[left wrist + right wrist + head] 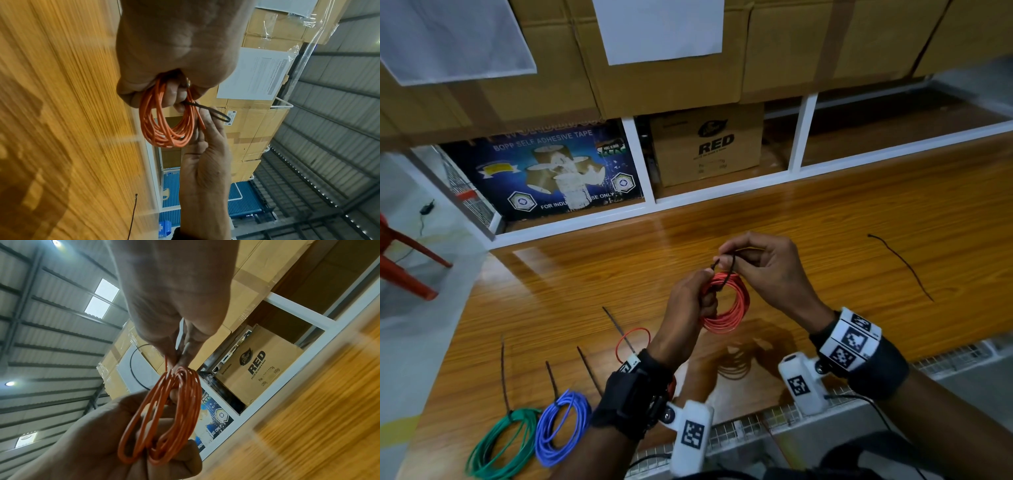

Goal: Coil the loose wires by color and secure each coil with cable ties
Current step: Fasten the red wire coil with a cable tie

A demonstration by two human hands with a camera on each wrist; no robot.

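Observation:
My left hand (693, 301) grips a red wire coil (727, 308) above the wooden table (859, 212). A black cable tie (730, 265) loops over the coil's top, and my right hand (767, 270) pinches it between thumb and fingertips. In the left wrist view my left hand (174, 56) has its fingers curled round the red coil (164, 125), and the cable tie (211, 112) runs to my right hand (205, 162). The right wrist view has my right hand (174, 305) pinching just above the red coil (176, 410), with my left hand (92, 443) beneath.
A green coil (500, 442) and a blue coil (563, 428), each with a tie on it, lie at the table's near left. A small red wire loop (633, 342) and loose black ties (900, 265) lie on the wood. Cardboard boxes (709, 144) fill the shelf behind.

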